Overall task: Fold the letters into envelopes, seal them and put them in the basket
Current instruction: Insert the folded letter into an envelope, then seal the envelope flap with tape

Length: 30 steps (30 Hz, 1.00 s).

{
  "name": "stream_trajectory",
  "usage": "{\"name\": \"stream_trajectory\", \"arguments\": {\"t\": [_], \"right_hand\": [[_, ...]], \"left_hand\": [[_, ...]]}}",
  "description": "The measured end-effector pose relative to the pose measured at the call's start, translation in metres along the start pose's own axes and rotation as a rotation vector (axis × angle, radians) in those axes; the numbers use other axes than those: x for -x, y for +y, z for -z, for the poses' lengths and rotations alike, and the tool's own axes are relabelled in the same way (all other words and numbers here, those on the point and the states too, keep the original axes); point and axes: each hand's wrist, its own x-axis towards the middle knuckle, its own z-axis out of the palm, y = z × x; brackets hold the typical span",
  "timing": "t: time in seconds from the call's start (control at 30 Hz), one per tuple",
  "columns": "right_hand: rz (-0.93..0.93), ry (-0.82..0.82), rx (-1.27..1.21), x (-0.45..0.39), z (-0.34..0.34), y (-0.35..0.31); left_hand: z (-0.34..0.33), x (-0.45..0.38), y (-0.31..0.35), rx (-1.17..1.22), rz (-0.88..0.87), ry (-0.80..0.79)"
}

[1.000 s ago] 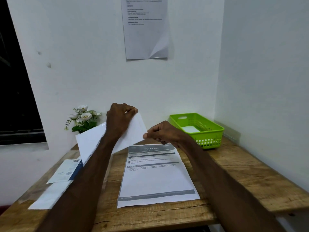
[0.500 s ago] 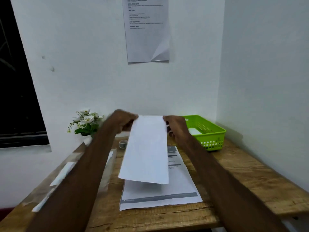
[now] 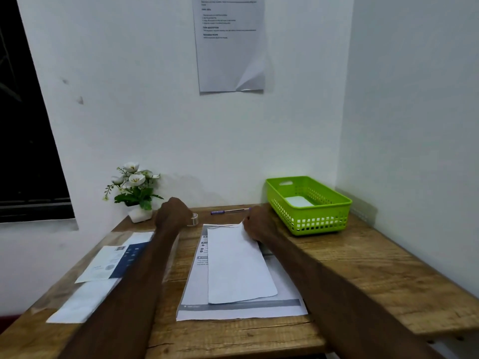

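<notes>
A long white envelope (image 3: 238, 268) lies flat on a printed letter (image 3: 241, 308) in the middle of the wooden desk. My right hand (image 3: 259, 224) pinches the envelope's far right corner. Curled over to the left, my left hand (image 3: 172, 215) sits against a small clear tape roll (image 3: 194, 219); its fingers are hidden behind the back of the hand. The green basket (image 3: 317, 224) stands at the back right and has a white envelope (image 3: 298, 202) in it.
More envelopes lie on the left of the desk, one with a blue band (image 3: 116, 260) and a plain white one (image 3: 83, 301). A purple pen (image 3: 228, 211) lies by the back wall. A small flower pot (image 3: 137, 195) stands at the back left. Walls close the back and right.
The envelope, held up in both hands before, now lies on the letter. My left hand has let go of it and moved left to the tape roll. My right hand still holds its corner.
</notes>
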Motion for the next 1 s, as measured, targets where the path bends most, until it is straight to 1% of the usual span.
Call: {"name": "stream_trajectory", "arguments": {"t": [0.03, 0.07, 0.1, 0.23, 0.33, 0.4, 0.53, 0.67, 0.73, 0.77, 0.83, 0.9, 1.0], "right_hand": [[0.01, 0.005, 0.011, 0.001, -0.001, 0.001], [0.02, 0.009, 0.031, 0.001, -0.001, 0.002], [0.029, 0.016, 0.046, 0.002, -0.002, 0.005], [0.061, 0.054, 0.132, 0.005, -0.002, 0.006], [0.075, 0.045, 0.186, 0.004, -0.002, 0.006], [0.096, 0.04, 0.222, 0.003, -0.001, 0.006], [0.102, 0.033, 0.237, 0.003, -0.002, 0.006], [0.118, 0.043, 0.202, 0.005, 0.0, 0.005], [0.142, 0.075, 0.135, 0.003, 0.002, 0.002], [0.153, 0.094, 0.075, 0.002, 0.004, 0.0], [0.169, 0.106, -0.131, 0.003, 0.009, -0.007], [0.184, 0.075, -0.364, 0.004, 0.011, -0.012], [0.192, 0.0, -0.638, 0.008, 0.012, -0.019]], "left_hand": [[0.001, 0.001, -0.003, -0.084, -0.029, 0.088], [0.0, 0.001, -0.005, -0.119, -0.073, 0.153], [-0.001, 0.0, -0.008, -0.136, -0.12, 0.177], [-0.01, -0.006, -0.016, -0.189, -0.255, 0.072], [-0.015, -0.003, -0.017, -0.283, -0.279, 0.015], [-0.02, -0.003, -0.02, -0.296, -0.308, 0.017], [-0.023, -0.004, -0.025, -0.33, -0.363, 0.077], [-0.022, -0.004, -0.023, -0.227, -0.38, 0.075], [-0.019, -0.003, -0.019, -0.083, -0.415, 0.027], [-0.017, -0.001, -0.015, 0.038, -0.426, -0.009], [-0.009, 0.005, -0.006, 0.313, -0.415, -0.09], [-0.002, 0.012, 0.004, 0.505, -0.393, -0.175], [0.004, 0.022, 0.017, 0.572, -0.425, -0.288]]}}
